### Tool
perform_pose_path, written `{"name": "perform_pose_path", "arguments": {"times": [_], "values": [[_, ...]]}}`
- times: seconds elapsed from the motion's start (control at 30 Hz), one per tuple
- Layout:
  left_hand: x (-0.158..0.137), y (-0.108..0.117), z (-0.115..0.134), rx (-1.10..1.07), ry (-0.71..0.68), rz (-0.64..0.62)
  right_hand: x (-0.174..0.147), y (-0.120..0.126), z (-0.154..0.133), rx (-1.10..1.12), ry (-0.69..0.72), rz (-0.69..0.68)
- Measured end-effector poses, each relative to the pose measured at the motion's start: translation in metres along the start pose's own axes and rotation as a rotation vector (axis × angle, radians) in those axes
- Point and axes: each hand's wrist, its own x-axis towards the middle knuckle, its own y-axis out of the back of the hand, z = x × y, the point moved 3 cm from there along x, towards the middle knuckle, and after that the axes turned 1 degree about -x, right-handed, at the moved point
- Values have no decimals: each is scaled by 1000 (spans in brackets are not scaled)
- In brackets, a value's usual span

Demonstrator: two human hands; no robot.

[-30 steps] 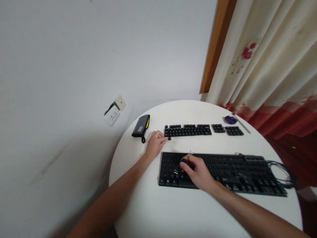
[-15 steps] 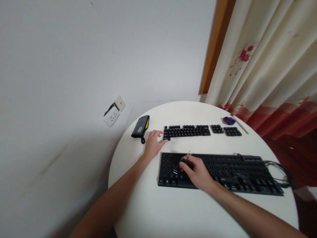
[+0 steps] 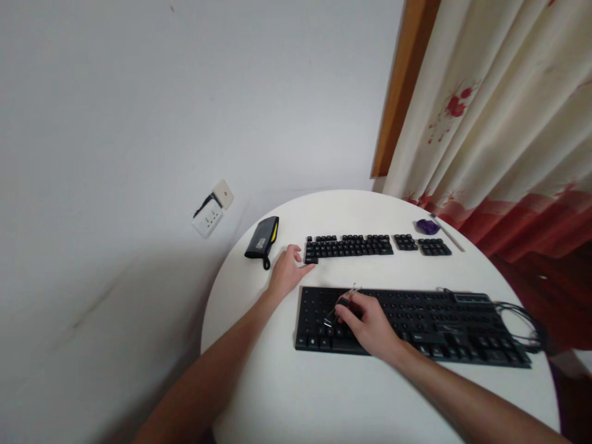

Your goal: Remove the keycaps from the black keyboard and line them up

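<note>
My right hand [image 3: 367, 317] grips a wire keycap puller [image 3: 343, 302] with a dark handle, holding it over the left part of a black keyboard [image 3: 444, 336]. Wire ends stick out on both sides of the fingers. Many upper keys on the board are bare, while keycaps remain along its lower rows. At the left end of the removed keycaps [image 3: 349, 248], laid out in keyboard order, my left hand [image 3: 287, 269] rests with thumb and fingers apart. Its thumb tip is beside a wide keycap [image 3: 311, 261]; whether they touch I cannot tell.
A dark pouch [image 3: 261, 238] with a yellow inside lies left of the keycaps. A purple lump [image 3: 428, 226] and a thin brush-like stick [image 3: 448, 233] lie at the back right. The keyboard's coiled cable [image 3: 522, 324] hangs over the right edge of the round white table [image 3: 287, 394].
The fingers of my left hand have curled slightly beside the wide keycap. My right hand and the puller stay nearly still over the keyboard.
</note>
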Motion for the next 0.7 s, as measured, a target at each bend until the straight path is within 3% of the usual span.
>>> {"name": "perform_pose_path", "arguments": {"times": [0.2, 0.37, 0.47, 0.63, 0.7], "values": [[1, 1, 1, -18, 14, -10, 0, 0, 2, 22, -4, 5], [-4, 16, 10, -196, 7, -22, -2, 0, -6, -14, 51, 23], [-12, 28, 27, -330, -68, -201, -4, -2, -15, -52, 113, 0], [-30, 40, 61, -404, -224, -712, -5, -9, -23, -129, 153, -63], [-36, 43, 70, -372, -348, -835, -5, -10, -26, -154, 196, -104]]}}
